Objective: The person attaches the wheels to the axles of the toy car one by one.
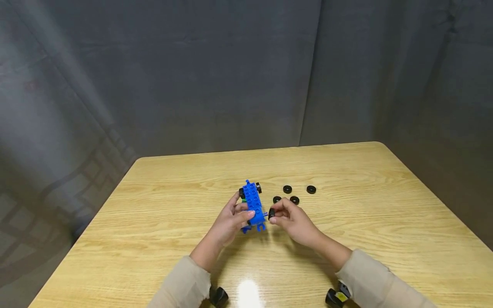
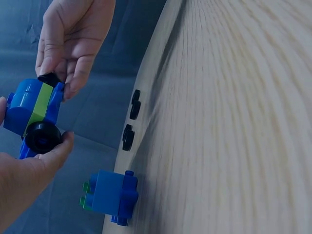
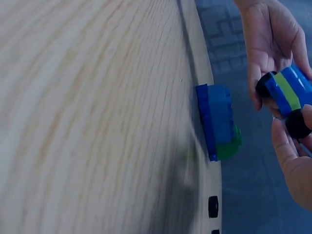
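Observation:
My left hand (image 1: 228,222) grips a blue toy car chassis (image 1: 253,197), thumb across its studded face. Two black wheels sit at its far end, one (image 1: 258,187) on each side. Seen from the left wrist, a lime stripe crosses the chassis, and a black wheel (image 2: 43,137) sits near the left fingers. Between thumb and fingers my right hand (image 1: 295,221) pinches a black wheel (image 1: 271,213), held at the tip of a short blue axle that sticks out from the chassis's near right side. Whether wheel and axle are joined, I cannot tell.
Several loose black wheels, among them one farther right (image 1: 311,189), lie on the wooden table (image 1: 185,179) beyond my right hand. A blue and green block assembly (image 2: 109,192) rests on the table, mostly hidden behind the chassis in the head view. A grey curtain (image 1: 215,85) hangs behind.

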{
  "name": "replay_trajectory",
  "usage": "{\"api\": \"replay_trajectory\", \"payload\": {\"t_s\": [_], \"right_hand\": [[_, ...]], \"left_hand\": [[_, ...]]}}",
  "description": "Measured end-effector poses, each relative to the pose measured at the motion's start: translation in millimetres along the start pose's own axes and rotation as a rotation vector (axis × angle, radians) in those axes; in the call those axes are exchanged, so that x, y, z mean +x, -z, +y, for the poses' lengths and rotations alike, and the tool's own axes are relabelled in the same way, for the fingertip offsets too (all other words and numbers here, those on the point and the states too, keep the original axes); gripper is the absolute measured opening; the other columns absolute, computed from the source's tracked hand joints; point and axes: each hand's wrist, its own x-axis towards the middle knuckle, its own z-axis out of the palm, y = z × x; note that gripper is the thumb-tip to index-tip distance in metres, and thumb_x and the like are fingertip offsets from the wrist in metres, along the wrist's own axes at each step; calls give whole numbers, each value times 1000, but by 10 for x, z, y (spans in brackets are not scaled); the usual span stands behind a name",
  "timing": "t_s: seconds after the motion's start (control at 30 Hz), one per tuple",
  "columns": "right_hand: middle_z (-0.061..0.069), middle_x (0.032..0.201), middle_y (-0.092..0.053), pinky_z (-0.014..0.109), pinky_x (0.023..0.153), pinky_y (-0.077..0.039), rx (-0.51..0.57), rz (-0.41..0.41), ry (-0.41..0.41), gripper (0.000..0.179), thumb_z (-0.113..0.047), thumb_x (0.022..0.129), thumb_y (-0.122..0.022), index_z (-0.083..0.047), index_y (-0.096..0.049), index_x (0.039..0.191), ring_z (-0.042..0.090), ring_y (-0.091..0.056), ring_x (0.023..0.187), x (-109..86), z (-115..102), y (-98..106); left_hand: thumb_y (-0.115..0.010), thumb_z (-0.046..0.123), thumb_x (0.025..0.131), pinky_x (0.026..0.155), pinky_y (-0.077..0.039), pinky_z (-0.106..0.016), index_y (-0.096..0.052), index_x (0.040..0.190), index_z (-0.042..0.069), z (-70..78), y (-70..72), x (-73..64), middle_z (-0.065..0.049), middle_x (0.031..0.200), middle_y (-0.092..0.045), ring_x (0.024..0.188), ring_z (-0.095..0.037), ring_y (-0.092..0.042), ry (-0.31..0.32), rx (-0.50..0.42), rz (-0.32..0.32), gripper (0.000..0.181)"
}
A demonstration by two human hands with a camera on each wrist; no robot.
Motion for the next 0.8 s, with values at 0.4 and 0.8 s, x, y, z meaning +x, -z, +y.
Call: {"api": "replay_trajectory", "payload": {"t_s": [0.4, 0.8], "right_hand": [[15, 96, -52, 28, 73, -46, 41, -16, 9, 24, -1, 83, -54, 8, -45, 103, 25, -54, 87, 4, -28, -30], [18, 98, -51, 32, 75, -46, 80, -19, 23, 23, 4, 82, -51, 10, -44, 103, 27, -54, 87, -5, -8, -24]], "left_hand": [[-57, 5, 81, 78, -42, -31, 4, 137, 2, -4, -20, 13, -7, 104, -45, 84, -11, -52, -33, -71, -15, 83], [-57, 4, 79, 73, -43, -29, 1, 137, 2, -10, -34, 23, -6, 100, -44, 80, -10, -51, -40, -71, -5, 82]]}}
